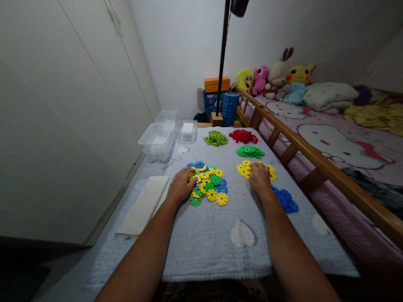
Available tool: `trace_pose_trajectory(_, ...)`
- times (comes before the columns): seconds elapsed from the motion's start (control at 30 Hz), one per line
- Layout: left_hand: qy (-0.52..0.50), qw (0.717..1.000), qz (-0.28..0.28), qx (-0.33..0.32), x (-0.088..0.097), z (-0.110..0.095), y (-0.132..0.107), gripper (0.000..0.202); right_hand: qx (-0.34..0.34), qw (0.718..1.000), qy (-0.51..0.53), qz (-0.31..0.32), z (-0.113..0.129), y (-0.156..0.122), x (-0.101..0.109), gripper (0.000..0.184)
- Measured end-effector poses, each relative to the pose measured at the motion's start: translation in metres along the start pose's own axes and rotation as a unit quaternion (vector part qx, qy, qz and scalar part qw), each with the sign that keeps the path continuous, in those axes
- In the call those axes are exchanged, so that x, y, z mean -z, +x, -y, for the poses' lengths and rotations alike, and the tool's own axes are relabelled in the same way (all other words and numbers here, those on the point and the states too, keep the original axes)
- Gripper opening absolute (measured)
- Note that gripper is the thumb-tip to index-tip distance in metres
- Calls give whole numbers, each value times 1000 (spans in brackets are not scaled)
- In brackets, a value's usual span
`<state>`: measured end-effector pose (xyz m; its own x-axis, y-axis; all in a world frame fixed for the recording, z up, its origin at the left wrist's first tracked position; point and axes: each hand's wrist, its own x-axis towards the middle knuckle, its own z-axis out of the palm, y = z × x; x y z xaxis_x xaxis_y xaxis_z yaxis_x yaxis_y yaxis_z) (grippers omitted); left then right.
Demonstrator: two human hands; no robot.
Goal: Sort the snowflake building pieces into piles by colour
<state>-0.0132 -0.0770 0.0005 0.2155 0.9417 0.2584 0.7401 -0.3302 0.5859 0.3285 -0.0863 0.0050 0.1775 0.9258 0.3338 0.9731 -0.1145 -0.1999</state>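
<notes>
My left hand (183, 184) rests on the left edge of a mixed pile of notched plastic discs (204, 187), coloured yellow, green and blue. Its thumb and index finger are apart, with discs beneath them. Over a pile of yellow discs (244, 169), my right hand (260, 176) points down with its fingers bent together. It is closed at the yellow discs; the fingertips are partly hidden. Just below and right of that hand lies a heap of blue discs (286, 200). Green discs (250, 151) lie beyond the yellow pile.
Farther back are light green pieces (215, 138) and red pieces (243, 136). Clear plastic containers (157, 135) stand at the back left, near a folded pale cloth (145, 205). A lamp pole (222, 58) rises behind the table. A wooden bed rail (292, 140) runs along the right.
</notes>
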Motion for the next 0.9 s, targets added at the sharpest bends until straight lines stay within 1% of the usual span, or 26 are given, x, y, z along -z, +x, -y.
trace_pose_trajectory(0.07,-1,1000,-1,0,0,0,0,34,15,1000,17,-13,-2,3,-2,43)
trace_pose_trajectory(0.2,-2,1000,-4,1,0,1,0,34,18,996,63,-52,1,5,2,42)
trace_pose_trajectory(0.23,-2,1000,-5,1,-1,1,0,34,25,995,78,-60,3,4,4,41)
trace_pose_trajectory(0.3,-3,1000,-5,-1,-1,1,0,35,62,990,112,-62,12,2,7,37)
trace_pose_trajectory(0.37,-3,1000,-5,-3,-1,1,0,34,117,981,148,-40,25,-3,8,33)
trace_pose_trajectory(0.43,-6,1000,-5,-3,-1,0,0,34,167,970,175,1,41,-9,8,29)
trace_pose_trajectory(0.5,-10,1000,-7,-1,-1,0,1,33,198,962,185,38,57,-14,5,28)
trace_pose_trajectory(0.6,-13,1000,-5,0,0,-1,1,33,213,960,171,63,75,-21,-3,37)
trace_pose_trajectory(0.7,-14,1000,-3,2,1,-2,0,33,212,963,141,86,83,-23,-13,45)
trace_pose_trajectory(0.8,-14,1000,-4,3,1,-2,0,34,213,963,124,108,85,-22,-18,44)
trace_pose_trajectory(0.9,-9,1000,-5,3,1,-2,0,34,217,962,128,111,85,-20,-14,36)
